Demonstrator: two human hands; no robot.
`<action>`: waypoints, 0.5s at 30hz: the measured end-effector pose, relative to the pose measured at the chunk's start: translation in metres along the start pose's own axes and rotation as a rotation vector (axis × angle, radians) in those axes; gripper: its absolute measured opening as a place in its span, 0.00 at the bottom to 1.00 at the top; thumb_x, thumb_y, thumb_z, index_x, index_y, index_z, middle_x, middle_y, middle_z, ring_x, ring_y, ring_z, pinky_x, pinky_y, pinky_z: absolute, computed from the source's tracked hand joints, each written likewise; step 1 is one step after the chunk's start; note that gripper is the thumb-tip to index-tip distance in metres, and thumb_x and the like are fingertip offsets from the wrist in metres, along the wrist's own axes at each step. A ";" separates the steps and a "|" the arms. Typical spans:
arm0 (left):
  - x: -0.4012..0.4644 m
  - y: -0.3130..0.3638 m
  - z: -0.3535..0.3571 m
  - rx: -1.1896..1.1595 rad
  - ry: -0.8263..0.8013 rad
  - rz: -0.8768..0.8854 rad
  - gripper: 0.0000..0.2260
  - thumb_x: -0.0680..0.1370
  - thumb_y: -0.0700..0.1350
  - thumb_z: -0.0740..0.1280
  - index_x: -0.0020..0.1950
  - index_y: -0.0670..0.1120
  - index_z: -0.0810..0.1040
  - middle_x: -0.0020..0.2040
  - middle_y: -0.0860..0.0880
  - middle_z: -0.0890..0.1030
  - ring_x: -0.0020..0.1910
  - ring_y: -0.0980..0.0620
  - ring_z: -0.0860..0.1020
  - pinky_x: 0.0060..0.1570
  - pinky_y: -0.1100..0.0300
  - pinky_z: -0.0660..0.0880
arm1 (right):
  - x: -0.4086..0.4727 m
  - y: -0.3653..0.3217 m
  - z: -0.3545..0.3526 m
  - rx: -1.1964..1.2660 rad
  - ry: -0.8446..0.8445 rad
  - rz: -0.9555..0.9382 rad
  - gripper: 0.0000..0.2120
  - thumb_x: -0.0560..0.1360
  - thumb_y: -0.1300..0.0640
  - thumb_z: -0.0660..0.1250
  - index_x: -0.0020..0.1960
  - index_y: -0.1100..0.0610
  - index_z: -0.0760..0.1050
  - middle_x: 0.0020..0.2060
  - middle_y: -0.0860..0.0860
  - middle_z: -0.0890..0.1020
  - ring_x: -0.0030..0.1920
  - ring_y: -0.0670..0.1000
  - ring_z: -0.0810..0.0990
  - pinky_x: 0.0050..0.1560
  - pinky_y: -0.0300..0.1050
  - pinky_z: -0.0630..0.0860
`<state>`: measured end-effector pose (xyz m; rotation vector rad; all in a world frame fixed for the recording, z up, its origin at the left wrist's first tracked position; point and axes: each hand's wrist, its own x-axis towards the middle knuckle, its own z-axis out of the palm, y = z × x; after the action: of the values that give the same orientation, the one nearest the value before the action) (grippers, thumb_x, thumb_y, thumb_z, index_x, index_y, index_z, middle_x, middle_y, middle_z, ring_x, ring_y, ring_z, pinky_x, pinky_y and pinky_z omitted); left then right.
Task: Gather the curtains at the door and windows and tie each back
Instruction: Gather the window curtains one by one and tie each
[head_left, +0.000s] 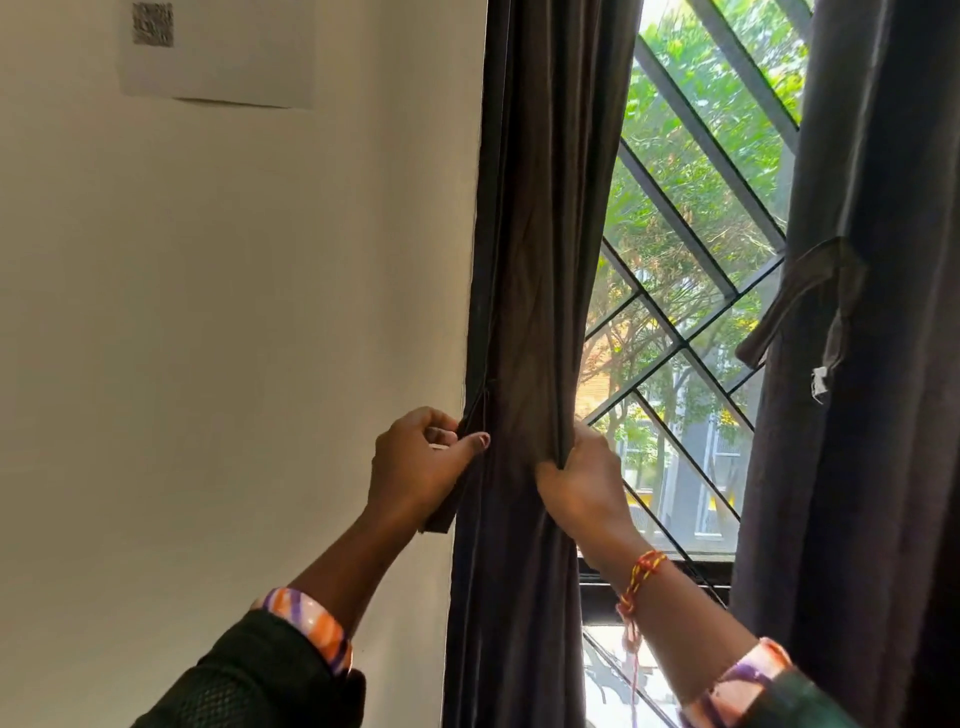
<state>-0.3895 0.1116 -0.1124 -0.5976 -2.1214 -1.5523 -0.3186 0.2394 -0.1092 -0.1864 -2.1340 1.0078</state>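
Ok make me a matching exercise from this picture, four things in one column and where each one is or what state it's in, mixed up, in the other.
Things:
1. left hand
2. right hand
3. right curtain
4. sheet of paper

Places or states:
A. already tied back with a fabric band
B. stuck on the wall, upper left
C. grips the window-side edge of the left curtain
D. pinches the fabric strip at the left curtain's wall side

Pairs: 1-D, 2-C, 3-A, 4-B
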 end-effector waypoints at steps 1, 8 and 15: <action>0.001 -0.001 0.002 0.005 -0.028 -0.007 0.10 0.70 0.50 0.73 0.46 0.48 0.76 0.40 0.53 0.78 0.39 0.56 0.77 0.41 0.62 0.76 | -0.002 0.005 0.003 -0.003 -0.009 -0.001 0.14 0.70 0.69 0.61 0.53 0.58 0.77 0.41 0.51 0.81 0.40 0.51 0.79 0.31 0.34 0.71; 0.012 0.000 0.010 -0.009 -0.120 -0.018 0.11 0.70 0.42 0.73 0.50 0.42 0.78 0.39 0.43 0.81 0.40 0.47 0.81 0.43 0.55 0.79 | -0.004 0.016 0.003 -0.050 -0.041 -0.047 0.13 0.72 0.67 0.62 0.55 0.58 0.75 0.38 0.49 0.78 0.39 0.50 0.77 0.28 0.27 0.68; 0.009 0.020 0.006 -0.047 -0.155 0.027 0.06 0.78 0.47 0.63 0.52 0.45 0.73 0.37 0.51 0.76 0.28 0.58 0.72 0.24 0.65 0.70 | -0.015 0.015 0.019 -0.410 -0.091 -0.051 0.44 0.74 0.66 0.59 0.74 0.55 0.28 0.64 0.59 0.73 0.50 0.59 0.80 0.40 0.46 0.69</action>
<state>-0.3855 0.1236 -0.0934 -0.7827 -2.1841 -1.5908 -0.3231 0.2319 -0.1362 -0.2861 -2.3976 0.5481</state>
